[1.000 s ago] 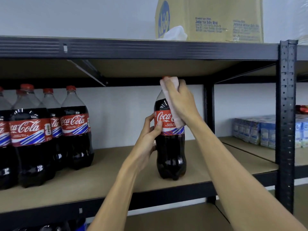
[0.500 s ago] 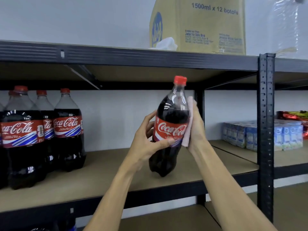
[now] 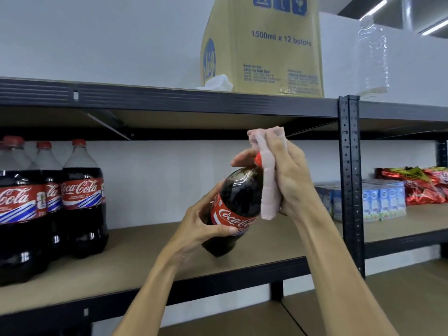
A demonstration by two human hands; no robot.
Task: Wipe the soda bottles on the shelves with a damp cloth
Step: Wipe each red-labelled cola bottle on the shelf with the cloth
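The left hand is gripping the soda bottle around its label, tilting it toward one o'clock above the shelf, while the right hand is clutching the pink cloth against the cap and neck. Dampness may be making the plastic slick (the base is hanging unsupported), so the bottle could slip and fall onto the shelf.

the head camera faces forward and slightly up at the black shelving from close by.
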